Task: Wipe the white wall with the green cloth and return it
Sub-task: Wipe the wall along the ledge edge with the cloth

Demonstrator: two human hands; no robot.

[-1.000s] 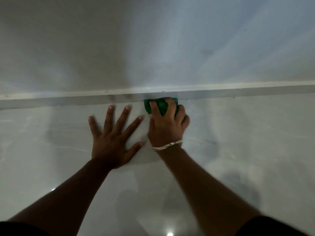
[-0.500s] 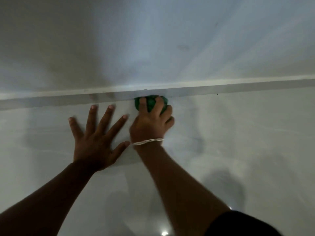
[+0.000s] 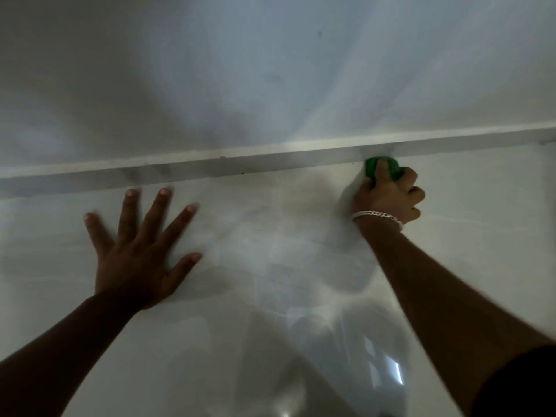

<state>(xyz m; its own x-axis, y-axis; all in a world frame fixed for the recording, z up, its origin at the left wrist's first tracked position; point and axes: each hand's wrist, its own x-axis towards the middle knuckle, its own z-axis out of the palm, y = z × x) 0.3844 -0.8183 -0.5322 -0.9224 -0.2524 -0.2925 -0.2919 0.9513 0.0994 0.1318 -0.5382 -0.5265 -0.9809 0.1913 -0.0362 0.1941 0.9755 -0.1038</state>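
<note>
green cloth being pressed along the wall ledge

green cloth [image 3: 381, 167] is sitting bunched under the right hand [image 3: 388, 195], touching the underside of the horizontal ledge [image 3: 210, 170] on the white wall [image 3: 270, 251]. it is looking soft, light and crushable, best held as a wad. right fingers are curling around it, arm reaching up. left hand [image 3: 137, 251] is lying flat, fingers spread, holding nothing, probably bracing.

— How is the left hand [image 3: 137, 251] set?
— Flat, fingers spread wide, palm pressed down, arm stretched forward.
— And the right hand [image 3: 388, 195]?
— Far out to the right, arm extended, fingers curled into a tight clutch, a silver bracelet [image 3: 377, 216] at the wrist.
</note>
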